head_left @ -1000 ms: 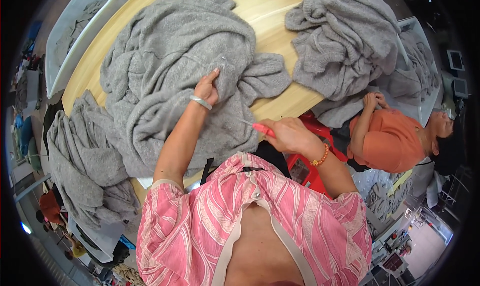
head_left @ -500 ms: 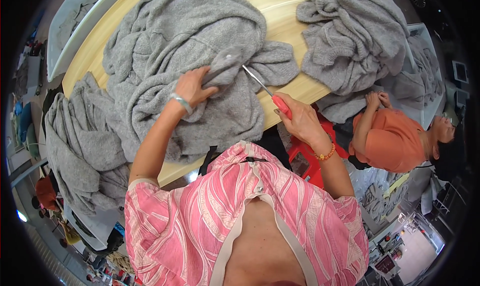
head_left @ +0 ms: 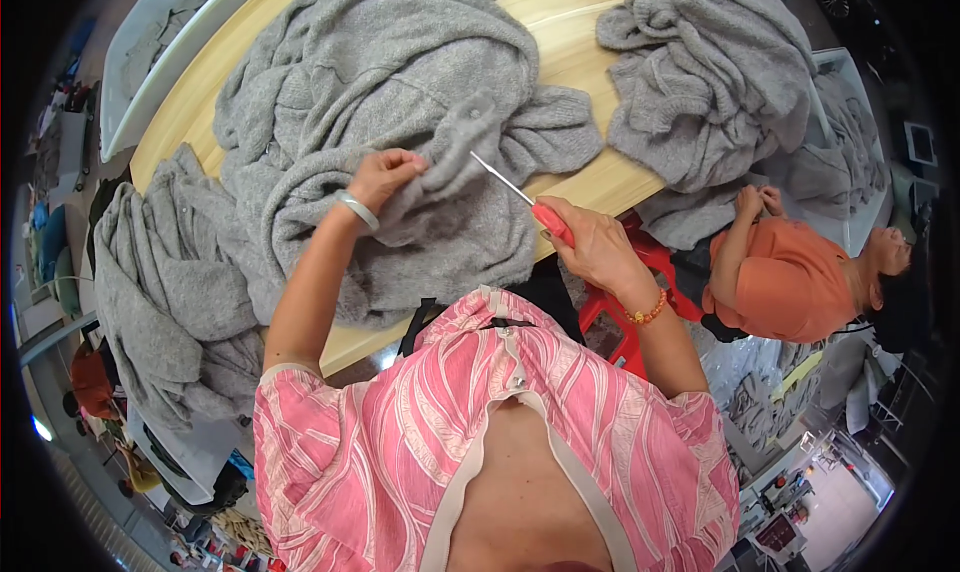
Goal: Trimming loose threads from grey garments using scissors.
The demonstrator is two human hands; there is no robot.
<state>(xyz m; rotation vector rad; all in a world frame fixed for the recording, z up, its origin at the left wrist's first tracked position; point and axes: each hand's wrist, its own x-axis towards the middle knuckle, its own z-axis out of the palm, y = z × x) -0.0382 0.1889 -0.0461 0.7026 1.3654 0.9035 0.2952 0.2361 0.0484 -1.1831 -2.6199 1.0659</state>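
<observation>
L hand (head_left: 388, 175) regripped knit (head_left: 400, 102), tool (head_left: 520, 198) withdrawn

Left hand (head_left: 385, 175): your fingers pinched shut, forearm reaching toward 11 o'clock.
Right hand (head_left: 590, 242): your fist closed, pointing toward 10 o'clock.

Bright even light, soft shadows (fisheye-bent, dark rim).

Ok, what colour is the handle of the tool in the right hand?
Red, on the tool in the right hand; head view.
</observation>
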